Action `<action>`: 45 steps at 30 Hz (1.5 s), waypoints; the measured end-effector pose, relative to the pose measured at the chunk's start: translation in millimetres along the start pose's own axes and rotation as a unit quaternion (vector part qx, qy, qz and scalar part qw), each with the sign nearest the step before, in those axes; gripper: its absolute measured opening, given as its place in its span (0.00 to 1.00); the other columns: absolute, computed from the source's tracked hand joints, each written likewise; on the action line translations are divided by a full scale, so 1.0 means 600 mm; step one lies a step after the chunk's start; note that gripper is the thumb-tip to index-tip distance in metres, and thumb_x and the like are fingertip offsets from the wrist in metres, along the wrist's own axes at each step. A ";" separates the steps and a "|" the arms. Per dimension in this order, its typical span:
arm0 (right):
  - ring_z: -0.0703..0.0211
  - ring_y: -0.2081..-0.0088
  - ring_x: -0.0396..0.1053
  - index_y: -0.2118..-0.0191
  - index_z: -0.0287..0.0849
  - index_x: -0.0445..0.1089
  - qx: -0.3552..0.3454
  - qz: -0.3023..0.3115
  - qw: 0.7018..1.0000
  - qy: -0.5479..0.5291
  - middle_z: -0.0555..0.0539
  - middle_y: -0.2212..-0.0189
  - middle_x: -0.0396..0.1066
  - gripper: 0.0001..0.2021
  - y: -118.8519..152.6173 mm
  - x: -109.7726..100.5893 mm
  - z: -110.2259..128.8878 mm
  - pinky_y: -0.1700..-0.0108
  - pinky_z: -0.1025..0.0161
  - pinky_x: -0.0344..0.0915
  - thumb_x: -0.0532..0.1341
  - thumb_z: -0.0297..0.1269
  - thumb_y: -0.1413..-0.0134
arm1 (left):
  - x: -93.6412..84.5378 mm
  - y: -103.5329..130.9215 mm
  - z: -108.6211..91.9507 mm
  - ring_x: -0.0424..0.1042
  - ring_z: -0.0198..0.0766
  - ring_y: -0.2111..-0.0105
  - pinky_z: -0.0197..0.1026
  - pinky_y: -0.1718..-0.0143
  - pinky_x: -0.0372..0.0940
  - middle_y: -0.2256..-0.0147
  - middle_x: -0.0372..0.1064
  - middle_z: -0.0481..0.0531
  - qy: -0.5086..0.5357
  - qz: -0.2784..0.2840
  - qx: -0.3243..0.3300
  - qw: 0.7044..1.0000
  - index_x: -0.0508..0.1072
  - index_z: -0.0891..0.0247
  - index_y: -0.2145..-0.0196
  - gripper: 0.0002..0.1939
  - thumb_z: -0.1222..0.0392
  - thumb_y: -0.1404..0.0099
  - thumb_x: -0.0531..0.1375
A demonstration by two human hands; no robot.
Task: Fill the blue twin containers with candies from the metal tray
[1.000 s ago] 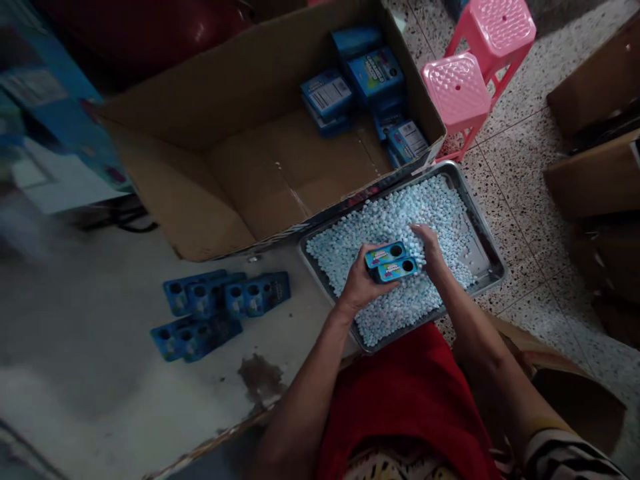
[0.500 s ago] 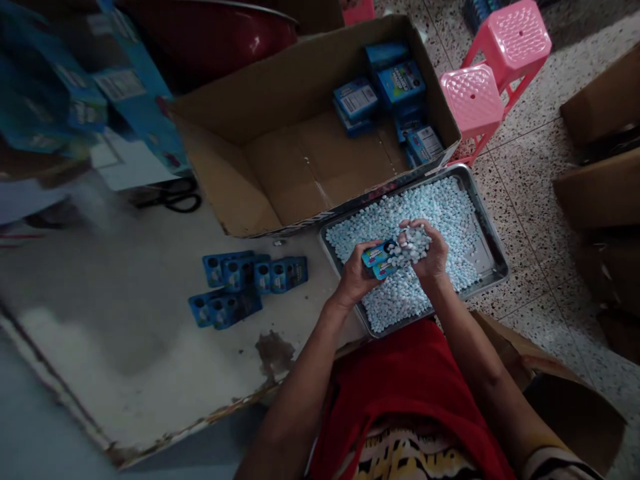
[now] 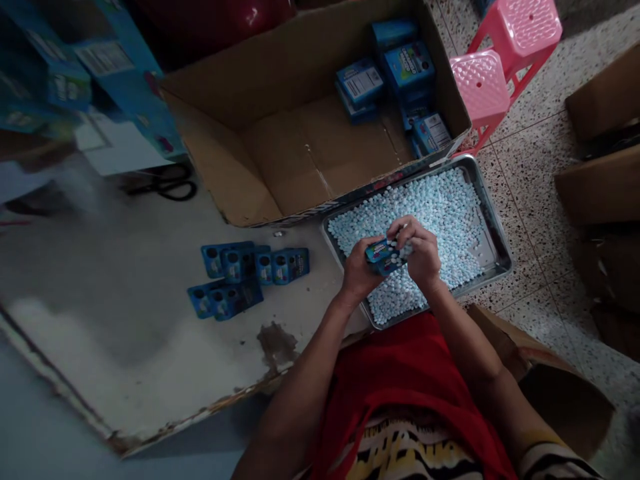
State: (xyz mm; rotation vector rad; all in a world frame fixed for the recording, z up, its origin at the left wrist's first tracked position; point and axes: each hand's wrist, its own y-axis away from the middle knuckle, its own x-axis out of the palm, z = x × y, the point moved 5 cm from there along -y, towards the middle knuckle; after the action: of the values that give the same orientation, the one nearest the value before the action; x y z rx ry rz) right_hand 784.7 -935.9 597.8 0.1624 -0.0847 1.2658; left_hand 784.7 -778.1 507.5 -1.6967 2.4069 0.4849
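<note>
Two hands, left (image 3: 359, 272) and right (image 3: 423, 257), meet over one metal tray (image 3: 493, 230) heaped with blue-white pellets (image 3: 440, 207), too many to count. One cardboard box (image 3: 280, 100) is open, with one pair of scissors (image 3: 167, 183) nearby. Two pink stools (image 3: 483, 87) stand on the floor. Two rows of blue cases (image 3: 250, 277) lie on the tabletop (image 3: 100, 300); their number is unclear.

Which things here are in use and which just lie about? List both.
In use: left hand, right hand, small blue boxes, pale pellets, metal tray.
Lying about: blue boxes on table, carton, scissors, pink stools.
</note>
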 end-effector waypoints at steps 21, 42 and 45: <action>0.38 0.28 0.58 0.39 0.44 0.70 0.066 -0.269 0.899 0.341 0.33 0.34 0.66 0.37 0.071 -0.155 -0.204 0.22 0.34 0.49 0.71 0.61 0.49 | -0.039 -0.024 0.003 0.77 0.64 0.48 0.60 0.43 0.70 0.51 0.79 0.62 -0.301 0.080 0.049 0.949 0.75 0.59 0.50 0.26 0.63 0.48 0.70; 0.52 0.57 0.77 0.65 0.49 0.74 -0.005 -0.114 0.982 -0.152 0.46 0.49 0.79 0.20 0.024 -0.048 0.051 0.53 0.52 0.73 0.63 0.61 0.38 | -0.009 -0.020 -0.091 0.81 0.54 0.50 0.54 0.47 0.76 0.48 0.80 0.53 -0.084 0.117 0.092 0.985 0.72 0.56 0.44 0.35 0.68 0.50 0.73; 0.54 0.59 0.75 0.66 0.49 0.74 -0.057 -0.119 0.987 -0.091 0.47 0.57 0.79 0.20 0.018 -0.051 0.062 0.50 0.52 0.72 0.62 0.61 0.36 | 0.018 -0.025 -0.087 0.80 0.54 0.50 0.55 0.46 0.76 0.49 0.79 0.54 -0.064 0.129 0.125 0.982 0.72 0.58 0.43 0.36 0.69 0.50 0.72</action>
State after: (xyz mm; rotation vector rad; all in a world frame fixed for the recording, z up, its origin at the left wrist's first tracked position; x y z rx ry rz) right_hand 766.3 -967.6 630.8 0.1838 -0.2866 1.0030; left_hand 797.8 -810.6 550.5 -1.2247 2.4817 0.2967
